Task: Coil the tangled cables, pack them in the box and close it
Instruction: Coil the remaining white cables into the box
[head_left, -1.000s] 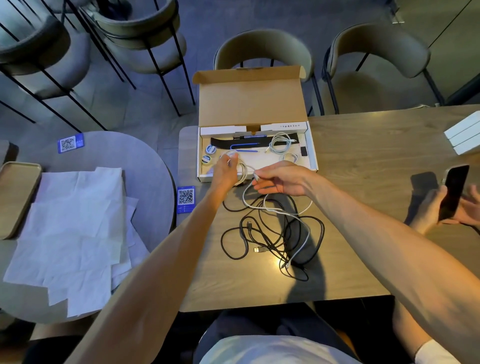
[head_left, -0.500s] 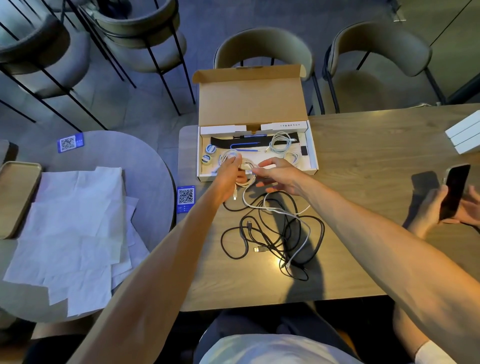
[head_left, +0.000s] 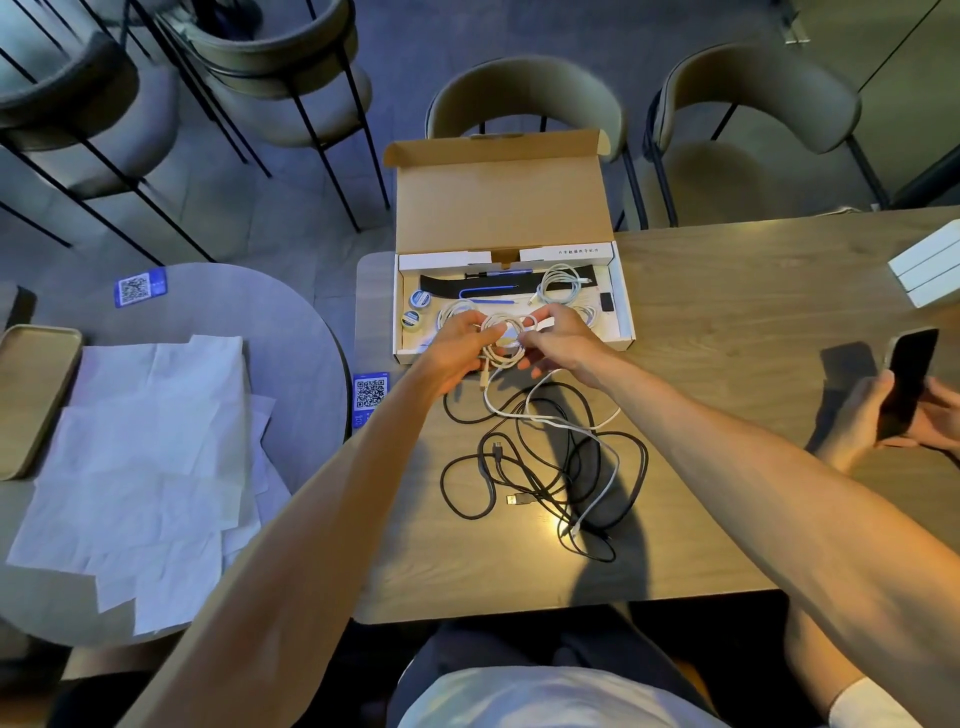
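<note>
- Coiling is under way: the left hand (head_left: 457, 344) grips the white cable coil (head_left: 503, 332) over the cardboard box (head_left: 622, 317) near edge, and the right hand (head_left: 560, 340) pinches its strand.
- Next, likely: draw the tail free of the black cable tangle (head_left: 545, 470) before the box.

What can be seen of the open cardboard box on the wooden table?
The box is shallow cardboard with white walls, at the far edge of the table. Its brown lid stands open at the back. Inside lie a coiled white cable, a black strip, two round blue-rimmed discs and a small black block. The left hand and right hand hold a half-coiled white cable over its front edge; contact with the box is unclear.
</note>
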